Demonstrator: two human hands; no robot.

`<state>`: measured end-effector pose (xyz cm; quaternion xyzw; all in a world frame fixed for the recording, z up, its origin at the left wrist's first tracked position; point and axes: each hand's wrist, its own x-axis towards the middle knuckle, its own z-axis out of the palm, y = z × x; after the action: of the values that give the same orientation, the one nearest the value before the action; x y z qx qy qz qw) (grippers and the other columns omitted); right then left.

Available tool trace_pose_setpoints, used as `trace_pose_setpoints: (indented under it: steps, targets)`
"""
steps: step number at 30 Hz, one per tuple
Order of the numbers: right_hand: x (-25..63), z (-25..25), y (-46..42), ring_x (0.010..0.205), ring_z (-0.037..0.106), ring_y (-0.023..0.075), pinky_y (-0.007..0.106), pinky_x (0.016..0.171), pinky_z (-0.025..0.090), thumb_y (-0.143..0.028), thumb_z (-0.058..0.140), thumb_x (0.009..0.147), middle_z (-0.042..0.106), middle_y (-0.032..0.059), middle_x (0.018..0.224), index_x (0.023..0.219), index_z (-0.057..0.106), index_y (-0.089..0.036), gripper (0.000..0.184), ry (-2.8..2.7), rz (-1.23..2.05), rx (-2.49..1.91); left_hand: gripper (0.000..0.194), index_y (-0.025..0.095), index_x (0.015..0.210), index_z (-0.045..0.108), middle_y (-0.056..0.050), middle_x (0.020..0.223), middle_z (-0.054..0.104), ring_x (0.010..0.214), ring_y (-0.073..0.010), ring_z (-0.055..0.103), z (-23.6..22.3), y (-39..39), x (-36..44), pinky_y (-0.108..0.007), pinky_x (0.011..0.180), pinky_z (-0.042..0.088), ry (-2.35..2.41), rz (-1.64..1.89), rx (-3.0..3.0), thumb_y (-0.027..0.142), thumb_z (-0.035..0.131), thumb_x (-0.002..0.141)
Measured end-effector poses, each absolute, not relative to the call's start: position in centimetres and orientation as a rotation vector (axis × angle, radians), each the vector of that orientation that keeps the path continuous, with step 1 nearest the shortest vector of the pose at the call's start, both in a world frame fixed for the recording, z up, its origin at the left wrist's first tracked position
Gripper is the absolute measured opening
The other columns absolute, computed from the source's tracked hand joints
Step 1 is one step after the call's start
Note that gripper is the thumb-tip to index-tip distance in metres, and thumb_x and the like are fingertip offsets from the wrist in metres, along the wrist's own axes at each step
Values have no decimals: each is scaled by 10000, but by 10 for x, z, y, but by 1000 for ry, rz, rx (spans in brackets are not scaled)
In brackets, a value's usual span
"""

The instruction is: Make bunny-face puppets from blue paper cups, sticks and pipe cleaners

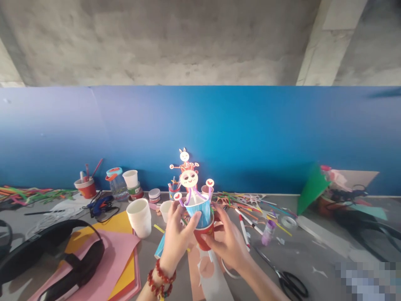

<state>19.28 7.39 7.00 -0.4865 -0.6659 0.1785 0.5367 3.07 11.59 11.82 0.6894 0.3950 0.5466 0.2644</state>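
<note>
My left hand (177, 238) is closed on a blue-painted paper cup (202, 214), its thumb pressed on the front. That cup sits inside a red paper cup (205, 239), around which the fingers of my right hand (228, 239) are wrapped. Above the blue rim rises a white paper face (189, 178) with small ears, on a stick and purple strips. Two purple arms end in round paper hands with red hearts, one being the right heart disc (209, 183). Behind it stands a similar rabbit figure (184, 156); its base is partly hidden.
Stacked white cups (138, 219) stand left of my hands. Black headphones (75, 261) lie over coloured paper (120, 255). At right are black scissors (293, 284), markers (244, 230), a purple glitter bottle (268, 232) and a tape roll (288, 222). A blue partition (250, 133) closes off the back.
</note>
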Motion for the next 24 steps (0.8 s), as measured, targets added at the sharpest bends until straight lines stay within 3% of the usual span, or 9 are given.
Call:
trace_pose_setpoints:
  steps: [12, 15, 18, 24]
  targets:
    - [197, 68, 78, 999, 701, 298, 421, 840, 610, -287, 723, 798, 659, 110, 1250, 1479, 355, -288, 775, -1544, 367, -1165, 380, 255, 1155, 654, -103, 1357, 522, 1310, -330, 463, 110, 116, 32, -410, 1063, 404, 1041, 1501, 1773, 411, 720, 814]
    - [199, 68, 79, 965, 710, 286, 418, 827, 612, -299, 712, 810, 641, 113, 1277, 1474, 354, -288, 754, -1531, 381, -1149, 520, 277, 1294, 528, -106, 1397, 496, 1340, -312, 443, 105, 116, 32, -446, 1104, 369, 974, 1597, 1711, 402, 716, 825]
    - [200, 71, 78, 933, 718, 265, 405, 824, 613, -305, 695, 827, 616, 114, 1314, 1479, 324, -286, 751, -1512, 443, -1135, 662, 312, 1413, 382, -111, 1473, 450, 1364, -307, 443, 99, 115, 33, -440, 1063, 440, 825, 1618, 1472, 433, 693, 841]
    - [197, 74, 77, 938, 718, 266, 388, 806, 615, -379, 728, 828, 649, 115, 1263, 1484, 317, -276, 781, -1449, 511, -1081, 602, 247, 1281, 564, -124, 1273, 666, 1205, -346, 605, 87, 108, 35, -475, 1000, 506, 564, 1129, 1324, 411, 797, 751]
